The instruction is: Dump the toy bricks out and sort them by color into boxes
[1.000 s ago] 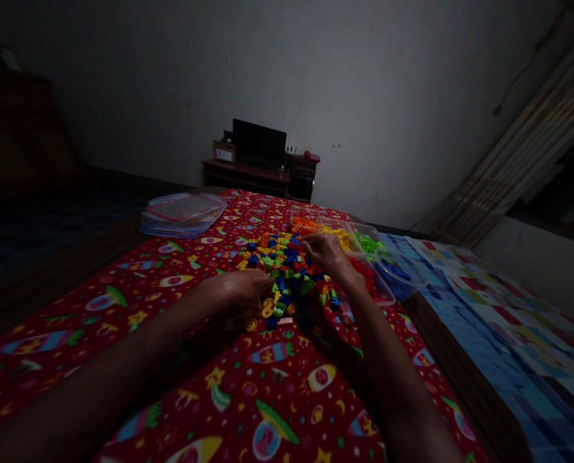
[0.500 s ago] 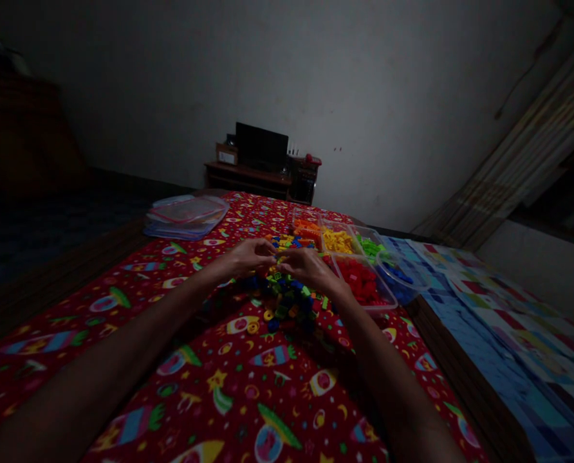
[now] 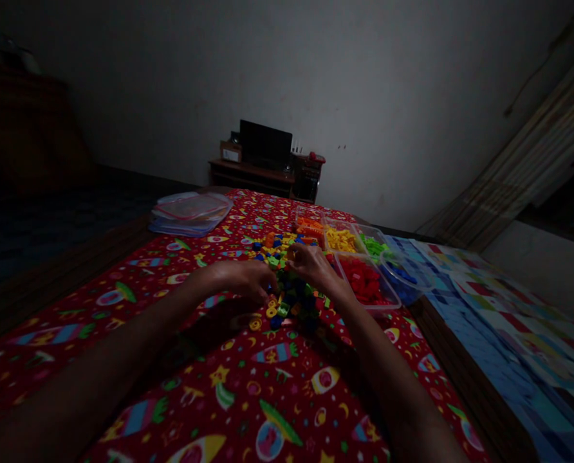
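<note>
A pile of small toy building blocks in blue, green, yellow and orange lies on a red patterned cloth. My left hand reaches down at the pile's left side, fingers stretched toward the blocks and slightly apart. Just below its fingertips are yellow round pieces. Over the pile's right side, my right hand is closed in a pinch; whatever its fingers hold is too dark to make out. Right of the pile stand clear tubs of sorted blocks: orange, yellow, green, red and blue.
Clear plastic lids are stacked at the far left of the red cloth. A dark wooden edge runs along the right, beside a blue checked cover. A monitor stands on a desk by the wall.
My hands, close together above the pile before, are now apart. The left has dropped toward the near left of the pile; the right stays over its right side.
</note>
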Motion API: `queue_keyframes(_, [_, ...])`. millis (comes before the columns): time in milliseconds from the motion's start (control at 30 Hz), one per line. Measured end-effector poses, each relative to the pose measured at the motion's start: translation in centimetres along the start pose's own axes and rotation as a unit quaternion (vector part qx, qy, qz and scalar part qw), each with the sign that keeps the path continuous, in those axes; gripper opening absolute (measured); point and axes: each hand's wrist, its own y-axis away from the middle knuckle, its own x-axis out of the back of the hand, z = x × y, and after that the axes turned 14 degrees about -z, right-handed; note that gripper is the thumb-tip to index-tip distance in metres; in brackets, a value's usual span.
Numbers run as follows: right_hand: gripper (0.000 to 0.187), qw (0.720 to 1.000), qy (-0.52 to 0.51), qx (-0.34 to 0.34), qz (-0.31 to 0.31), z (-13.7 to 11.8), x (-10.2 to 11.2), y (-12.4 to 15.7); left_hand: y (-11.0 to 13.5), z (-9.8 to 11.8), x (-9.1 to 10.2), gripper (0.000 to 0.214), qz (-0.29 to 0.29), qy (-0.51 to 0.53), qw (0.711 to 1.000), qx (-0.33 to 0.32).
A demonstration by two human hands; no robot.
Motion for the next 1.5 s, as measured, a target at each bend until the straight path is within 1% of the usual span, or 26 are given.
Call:
queue_keyframes(33, [0.012,1.0,0.002,-0.001,0.001,0.0,0.0,0.0,0.0,0.9,-0.5,0.024,-0.016,-0.034,0.999,0.013])
queue_keyframes(67, [0.011,1.0,0.003,0.0,0.003,0.1,0.0,0.0,-0.1,1.6,-1.0,0.024,-0.018,-0.068,0.997,0.029])
queue_keyframes(133, [0.01,1.0,-0.001,0.007,0.007,0.1,0.0,0.0,-0.6,2.7,-1.8,0.022,-0.004,-0.12,0.991,0.06])
queue_keyframes(233, [0.008,1.0,-0.008,0.008,0.002,0.2,0.0,0.0,-1.3,2.8,-2.2,0.023,0.016,-0.132,0.989,0.072])
queue_keyframes(300, [0.007,1.0,-0.008,0.004,0.001,0.3,0.0,-0.1,-1.5,2.0,-2.0,0.019,0.023,-0.106,0.992,0.063])
queue_keyframes(400, [0.007,1.0,-0.01,0.005,0.005,0.5,-0.1,-0.1,-1.4,0.4,-1.3,0.005,0.054,-0.064,0.995,0.052])
queue_keyframes(433, [0.008,1.0,-0.012,0.006,0.005,0.5,-0.1,-0.2,-1.4,-0.2,-1.0,0.005,0.064,-0.042,0.996,0.046])
queue_keyframes(533, [0.014,0.999,-0.041,0.001,0.004,0.5,-0.2,-0.4,-1.5,-2.2,-0.1,0.01,0.104,0.076,0.991,0.017])
queue_keyframes(633, [0.028,0.994,-0.109,-0.024,-0.019,0.1,-0.4,-0.7,-2.2,-3.6,0.3,0.025,0.169,0.208,0.963,-0.011])
queue_keyframes(700, [0.032,0.989,-0.141,-0.036,-0.035,0.0,-0.6,-0.8,-2.7,-4.0,0.2,0.034,0.189,0.27,0.943,-0.038])
queue_keyframes(767, [0.033,0.987,-0.153,-0.031,-0.044,-0.1,-0.8,-0.9,-3.0,-3.8,0.0,0.039,0.19,0.308,0.93,-0.061])
queue_keyframes(867, [0.031,0.989,-0.139,0.001,-0.051,-0.2,-0.8,-0.8,-3.2,-3.2,-0.1,0.046,0.183,0.329,0.923,-0.075])
queue_keyframes(933, [0.026,0.992,-0.112,0.022,-0.045,-0.1,-0.6,-0.6,-3.1,-3.1,0.0,0.049,0.18,0.331,0.924,-0.067])
queue_keyframes(1000, [0.023,0.996,-0.085,0.026,-0.033,0.2,-0.4,-0.4,-2.6,-3.1,0.2,0.05,0.173,0.311,0.934,-0.047])
queue_keyframes(1033, [0.021,0.997,-0.072,0.022,-0.026,0.4,-0.3,-0.4,-2.3,-3.0,0.4,0.049,0.156,0.286,0.945,-0.037])
queue_keyframes(1067, [0.021,0.998,-0.063,0.015,-0.018,0.7,-0.3,-0.4,-1.8,-2.9,0.4,0.045,0.124,0.253,0.959,-0.031])
queue_keyframes(1133, [0.02,0.999,-0.05,0.004,-0.007,1.3,-0.3,-0.4,-1.0,-2.1,0.3,0.034,0.041,0.17,0.984,-0.028])
queue_keyframes(1200, [0.021,0.999,-0.043,-0.008,0.001,2.0,-0.4,-0.6,-0.4,-0.5,-0.3,0.024,-0.02,0.079,0.997,-0.016])
queue_keyframes(1267, [0.023,0.999,-0.037,-0.013,0.007,2.4,-0.5,-0.7,-0.4,1.3,-1.2,0.028,-0.031,-0.007,0.999,0.021])
queue_keyframes(1300, [0.024,0.999,-0.034,-0.011,0.009,2.5,-0.6,-0.8,-0.5,2.2,-1.6,0.03,-0.025,-0.046,0.998,0.046])
queue_keyframes(1367, [0.023,0.999,-0.034,-0.002,0.005,2.6,-0.7,-0.8,-0.9,3.4,-2.4,0.026,-0.009,-0.106,0.991,0.085])
queue_keyframes(1433, [0.021,0.999,-0.037,0.005,0.001,2.5,-0.7,-0.8,-1.3,3.6,-2.7,0.02,0.017,-0.142,0.985,0.092])
queue_keyframes(1500, [0.022,0.999,-0.04,0.006,0.009,2.5,-0.6,-0.7,-1.5,2.8,-2.5,0.017,0.035,-0.139,0.987,0.067])
